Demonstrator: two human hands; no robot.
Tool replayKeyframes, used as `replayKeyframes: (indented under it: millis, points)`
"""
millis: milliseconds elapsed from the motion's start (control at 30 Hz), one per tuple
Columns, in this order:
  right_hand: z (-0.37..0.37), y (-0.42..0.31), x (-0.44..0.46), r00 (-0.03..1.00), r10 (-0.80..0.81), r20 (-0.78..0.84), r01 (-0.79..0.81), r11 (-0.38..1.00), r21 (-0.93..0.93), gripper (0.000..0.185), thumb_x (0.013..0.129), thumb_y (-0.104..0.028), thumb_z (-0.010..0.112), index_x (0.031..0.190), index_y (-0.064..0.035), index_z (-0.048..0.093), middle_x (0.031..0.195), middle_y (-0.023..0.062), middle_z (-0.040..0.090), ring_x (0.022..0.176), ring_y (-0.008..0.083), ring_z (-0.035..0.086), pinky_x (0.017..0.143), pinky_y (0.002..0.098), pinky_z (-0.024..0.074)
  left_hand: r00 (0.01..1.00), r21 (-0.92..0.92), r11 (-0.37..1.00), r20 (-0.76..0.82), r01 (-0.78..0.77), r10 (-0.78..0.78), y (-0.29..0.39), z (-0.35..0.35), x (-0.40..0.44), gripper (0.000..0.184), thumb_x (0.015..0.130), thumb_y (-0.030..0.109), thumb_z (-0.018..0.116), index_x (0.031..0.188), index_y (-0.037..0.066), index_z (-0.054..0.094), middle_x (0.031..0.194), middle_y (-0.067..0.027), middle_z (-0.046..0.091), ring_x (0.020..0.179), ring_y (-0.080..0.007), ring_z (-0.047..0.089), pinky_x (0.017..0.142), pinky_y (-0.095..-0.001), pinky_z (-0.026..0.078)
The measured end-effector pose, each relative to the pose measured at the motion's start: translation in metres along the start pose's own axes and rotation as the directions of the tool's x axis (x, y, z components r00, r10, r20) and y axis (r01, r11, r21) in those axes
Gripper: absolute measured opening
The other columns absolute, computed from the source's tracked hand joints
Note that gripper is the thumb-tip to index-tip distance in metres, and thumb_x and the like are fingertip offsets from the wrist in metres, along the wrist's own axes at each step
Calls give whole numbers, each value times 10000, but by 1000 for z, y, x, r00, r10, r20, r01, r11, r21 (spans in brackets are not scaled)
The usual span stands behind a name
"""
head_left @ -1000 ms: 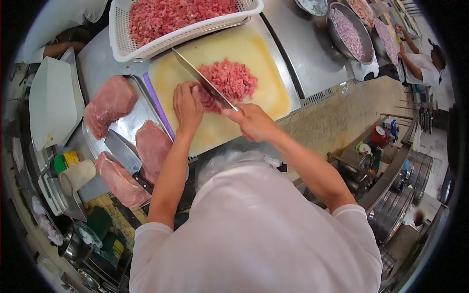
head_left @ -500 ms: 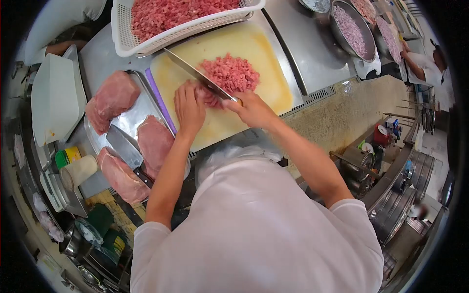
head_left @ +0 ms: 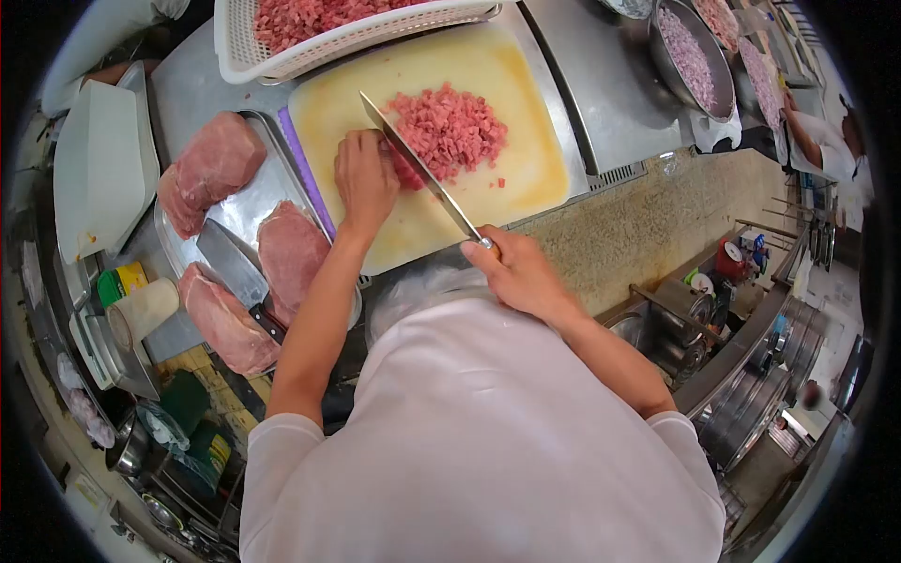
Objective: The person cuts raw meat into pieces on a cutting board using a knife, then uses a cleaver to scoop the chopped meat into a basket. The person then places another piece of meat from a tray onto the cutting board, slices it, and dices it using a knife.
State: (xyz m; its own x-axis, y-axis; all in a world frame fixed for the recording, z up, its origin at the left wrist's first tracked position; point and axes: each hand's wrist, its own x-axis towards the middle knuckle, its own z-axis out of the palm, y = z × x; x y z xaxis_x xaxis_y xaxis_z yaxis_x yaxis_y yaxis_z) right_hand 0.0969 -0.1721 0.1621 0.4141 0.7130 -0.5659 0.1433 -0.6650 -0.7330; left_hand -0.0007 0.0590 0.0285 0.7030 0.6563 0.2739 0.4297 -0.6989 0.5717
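My right hand (head_left: 522,274) is closed round the handle of a large knife (head_left: 420,166), whose blade slants up and left across the cutting board (head_left: 413,233). Curled fingers of my left hand (head_left: 366,176) press on a piece of raw meat (head_left: 406,173) just left of the blade; the hand hides most of that piece. Right of the blade lies a heap of diced meat (head_left: 455,127), with a few loose cubes near it. The pale yellow board has a purple strip along its left edge.
A metal tray (head_left: 246,218) at left holds raw meat slabs (head_left: 293,251) and a second knife (head_left: 232,264). Behind the board stands a white basket (head_left: 361,40) of diced meat. Far right is a bowl (head_left: 661,58) of chopped purplish-white pieces, with another person (head_left: 815,136) beyond.
My right hand has drawn the knife back toward my body and to the right. My left hand stays on the meat. More of the diced heap shows, and the whole view has shifted slightly.
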Motion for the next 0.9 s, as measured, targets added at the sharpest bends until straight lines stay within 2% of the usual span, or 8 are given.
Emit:
replayKeyframes:
  millis: [67,233,300,367,567,667,767,900]
  points:
    - [14,4,26,999,-50,-8,49,999,-7,487,1037,-390,613,1215,60,671,864,258,701,847,415,697,807,494,532,996,124,991,-63,-53,61,4,11,2,239,870,41,625,1100,-3,574,1064,-204,564,1013,-419,552,880,-522,442]
    - [31,-5,83,992,-120,-28,116,987,-107,478,1043,-391,604,1138,74,664,829,254,697,818,424,699,780,513,528,994,88,994,-87,-65,73,-2,11,2,251,859,21,609,1108,5,587,1040,-201,565,977,-417,552,855,-520,443]
    - [22,-11,77,997,-74,-14,73,995,-65,454,1056,-390,590,1102,57,655,741,184,646,691,334,647,673,458,506,993,0,997,-94,-77,76,-3,11,0,222,872,23,613,1093,9,597,1041,-195,580,981,-413,561,859,-514,445]
    - [6,-23,60,999,-40,25,38,997,61,424,1080,-389,567,1054,28,638,580,53,546,449,162,540,473,345,464,996,-121,991,-84,-53,43,-12,8,3,207,875,32,627,1081,17,610,1055,-184,599,998,-405,572,876,-502,451]
    - [8,-21,28,997,18,71,-17,1000,-5,429,1081,-408,562,1108,18,609,619,64,561,452,157,555,454,352,470,998,-46,999,-55,-30,28,-15,8,-1,202,892,24,605,1094,13,617,1070,-182,617,1003,-416,573,883,-511,445]
    - [37,-11,71,998,-47,38,44,995,87,411,1082,-410,561,1069,-1,593,628,63,555,451,154,555,451,343,465,997,-22,999,-56,-47,45,-12,7,-2,214,895,25,603,1108,10,621,1092,-182,623,1005,-410,575,889,-511,446]
    - [34,-22,85,994,85,74,-88,995,44,401,1084,-408,558,1015,-13,577,622,56,545,444,152,548,439,336,452,993,-37,995,-73,-90,87,-19,8,-2,218,889,30,613,1107,19,630,1072,-174,632,1001,-397,578,885,-504,444]
    - [8,-44,55,995,80,59,-82,996,37,445,1077,-388,553,1005,45,626,610,90,592,451,223,586,470,377,482,991,-146,988,-129,-49,31,-17,1,-4,184,887,45,624,1070,32,641,1024,-159,639,994,-387,579,873,-496,441]
